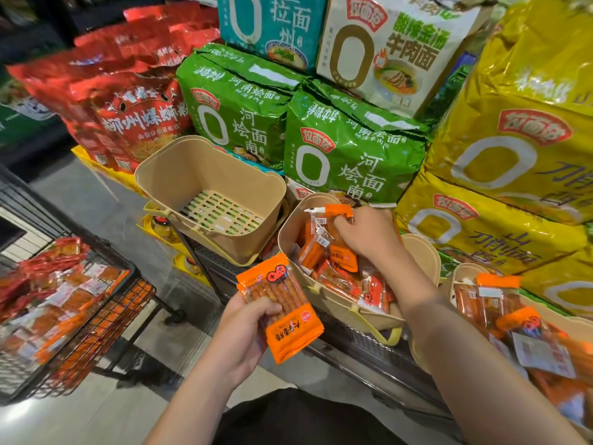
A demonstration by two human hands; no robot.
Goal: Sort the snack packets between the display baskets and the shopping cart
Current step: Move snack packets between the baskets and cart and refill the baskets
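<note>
My left hand (247,329) grips an orange snack packet (282,306) of brown sticks, held in front of the middle beige basket (324,293). My right hand (362,232) reaches into that basket and pinches another orange packet (333,213) at its top edge, above a pile of similar packets (340,268). A second beige basket (179,175) to the left holds nothing; its slotted bottom shows. A third basket (462,274) at the right holds more orange packets (500,306). The black wire shopping cart (106,319) at lower left is full of red and orange packets.
Large noodle multipacks in red (138,117), green (346,155), yellow (513,155) and white (385,53) are stacked behind the baskets. The baskets stand on a dark metal rack (362,345). Grey floor lies between rack and cart.
</note>
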